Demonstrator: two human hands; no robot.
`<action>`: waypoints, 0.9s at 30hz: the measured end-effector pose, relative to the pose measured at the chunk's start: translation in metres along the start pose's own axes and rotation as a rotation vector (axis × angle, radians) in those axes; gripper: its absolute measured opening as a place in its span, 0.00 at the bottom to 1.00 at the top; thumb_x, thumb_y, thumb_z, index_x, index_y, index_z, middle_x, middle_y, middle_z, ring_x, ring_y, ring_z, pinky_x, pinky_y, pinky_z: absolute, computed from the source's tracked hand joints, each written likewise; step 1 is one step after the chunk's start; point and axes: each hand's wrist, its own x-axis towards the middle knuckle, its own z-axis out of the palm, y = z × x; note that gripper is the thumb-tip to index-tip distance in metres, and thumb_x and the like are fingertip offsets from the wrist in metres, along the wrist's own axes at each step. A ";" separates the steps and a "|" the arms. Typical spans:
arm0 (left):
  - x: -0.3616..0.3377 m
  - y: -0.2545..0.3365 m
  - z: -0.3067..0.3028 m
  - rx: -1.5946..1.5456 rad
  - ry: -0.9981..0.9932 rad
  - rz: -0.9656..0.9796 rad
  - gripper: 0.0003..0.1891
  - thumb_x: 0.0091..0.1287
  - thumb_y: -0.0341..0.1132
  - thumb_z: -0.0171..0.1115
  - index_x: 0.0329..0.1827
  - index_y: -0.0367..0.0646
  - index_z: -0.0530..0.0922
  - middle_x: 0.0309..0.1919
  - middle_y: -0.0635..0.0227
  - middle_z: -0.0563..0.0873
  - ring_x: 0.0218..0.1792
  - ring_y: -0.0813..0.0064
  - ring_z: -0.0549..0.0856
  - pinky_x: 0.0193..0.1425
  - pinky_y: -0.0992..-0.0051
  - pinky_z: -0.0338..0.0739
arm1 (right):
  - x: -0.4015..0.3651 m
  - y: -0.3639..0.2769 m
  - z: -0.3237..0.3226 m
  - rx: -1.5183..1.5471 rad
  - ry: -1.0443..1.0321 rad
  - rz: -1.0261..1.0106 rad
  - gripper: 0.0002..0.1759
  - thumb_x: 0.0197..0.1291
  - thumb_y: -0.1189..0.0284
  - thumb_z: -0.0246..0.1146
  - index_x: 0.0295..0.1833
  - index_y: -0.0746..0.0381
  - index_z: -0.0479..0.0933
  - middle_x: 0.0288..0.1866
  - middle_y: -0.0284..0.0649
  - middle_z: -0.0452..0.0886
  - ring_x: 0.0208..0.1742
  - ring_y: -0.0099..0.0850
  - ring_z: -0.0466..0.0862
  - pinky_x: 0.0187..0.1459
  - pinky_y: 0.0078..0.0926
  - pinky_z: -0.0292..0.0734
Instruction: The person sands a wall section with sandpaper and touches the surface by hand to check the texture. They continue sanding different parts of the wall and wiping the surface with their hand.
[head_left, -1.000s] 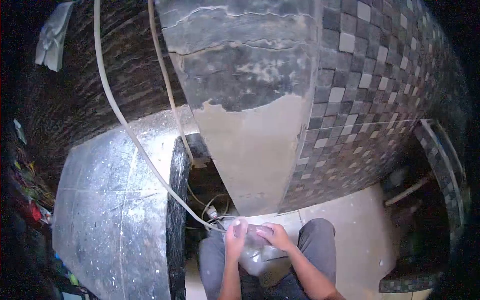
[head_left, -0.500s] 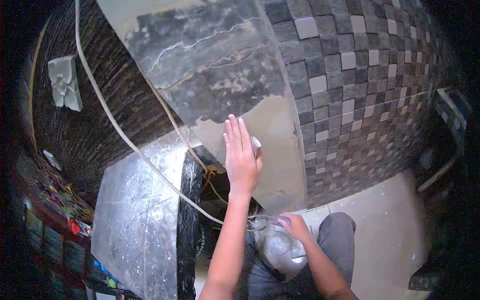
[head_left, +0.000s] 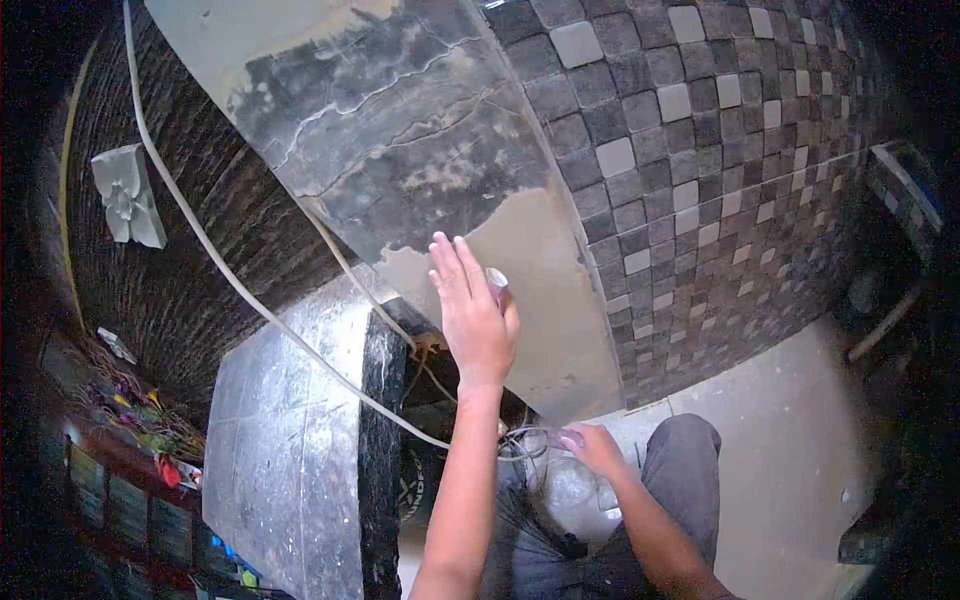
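Fingers extended, my left hand [head_left: 478, 325] presses a small item with a pale curled edge [head_left: 497, 281] against the wall panel [head_left: 550, 290]; the edge shows between thumb and forefinger. Smooth beige covers the lower part of this panel, while its upper part is grey, patchy and cracked. Low down near my knees, my right hand [head_left: 594, 449] is closed around a small greyish-purple item that I cannot make out. Loops of thin cable [head_left: 522, 444] lie beside it. Beneath is a rounded, whitish container [head_left: 572, 490], partly hidden.
A shiny grey block [head_left: 285, 430] with a rough dark side stands at the left, a pale cable [head_left: 225, 270] crossing in front. Mosaic tiles [head_left: 690, 190] cover the right wall. A white flower ornament [head_left: 130, 197] hangs on the dark ribbed wall.
The view has turned and shifted slightly. My left hand remains against the panel, a little further left in view. My right hand keeps its hold low down.
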 end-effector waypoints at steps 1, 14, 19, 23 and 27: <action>0.003 0.000 0.000 -0.016 0.025 -0.009 0.43 0.58 0.26 0.61 0.78 0.29 0.51 0.79 0.40 0.49 0.79 0.43 0.50 0.80 0.50 0.52 | 0.002 0.005 0.002 -0.016 -0.007 0.013 0.16 0.64 0.60 0.63 0.47 0.61 0.81 0.41 0.52 0.85 0.44 0.54 0.84 0.47 0.47 0.78; -0.008 0.004 -0.007 -0.044 -0.009 -0.040 0.39 0.65 0.30 0.59 0.78 0.32 0.53 0.77 0.44 0.57 0.79 0.51 0.55 0.79 0.51 0.54 | 0.001 0.014 0.012 -0.036 -0.022 0.002 0.17 0.63 0.59 0.64 0.49 0.60 0.82 0.42 0.52 0.85 0.45 0.53 0.84 0.48 0.47 0.78; -0.002 -0.001 -0.040 -0.367 0.019 -0.235 0.31 0.72 0.36 0.58 0.76 0.39 0.60 0.67 0.40 0.73 0.67 0.51 0.76 0.70 0.62 0.69 | 0.000 0.010 0.006 -0.091 -0.072 0.067 0.17 0.63 0.61 0.64 0.51 0.60 0.83 0.44 0.52 0.86 0.46 0.52 0.84 0.49 0.43 0.78; 0.001 -0.016 -0.044 -0.508 0.203 -0.326 0.20 0.70 0.37 0.63 0.57 0.38 0.68 0.42 0.55 0.79 0.40 0.63 0.80 0.53 0.69 0.75 | -0.001 0.011 0.009 -0.090 -0.046 0.030 0.17 0.63 0.61 0.64 0.50 0.62 0.83 0.42 0.52 0.86 0.45 0.52 0.84 0.48 0.43 0.78; 0.002 -0.036 -0.040 -0.353 0.316 -0.150 0.18 0.68 0.34 0.65 0.54 0.38 0.68 0.41 0.60 0.79 0.39 0.65 0.81 0.52 0.70 0.76 | 0.000 0.011 0.009 -0.050 -0.054 0.022 0.17 0.63 0.61 0.64 0.50 0.61 0.83 0.42 0.52 0.86 0.44 0.52 0.85 0.47 0.44 0.78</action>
